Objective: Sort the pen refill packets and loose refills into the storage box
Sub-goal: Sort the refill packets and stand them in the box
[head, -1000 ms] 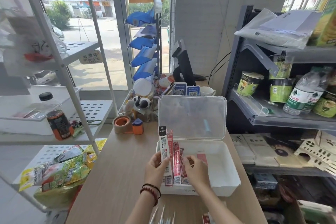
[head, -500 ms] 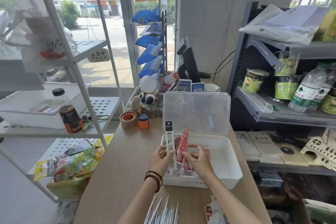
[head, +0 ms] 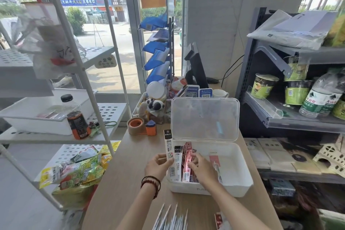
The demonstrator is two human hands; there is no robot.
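Since half a second ago, our red refill packet [head: 187,162] has dropped from raised into the storage box [head: 235,179].

Left to right: our left hand [head: 158,166] pinches a tall white refill packet [head: 169,147] upright at the box's left wall; a shorter white packet [head: 178,162] stands beside it; our right hand [head: 202,169] presses curled fingers on the red packet. Loose refills [head: 171,218] lie on the counter [head: 115,183] nearer us.

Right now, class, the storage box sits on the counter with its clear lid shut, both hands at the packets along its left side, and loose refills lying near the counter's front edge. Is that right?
Not quite. The head view shows the clear lid open, standing up behind the storage box. The rest holds: the left hand and right hand are at the packets, and loose refills lie near the front edge.
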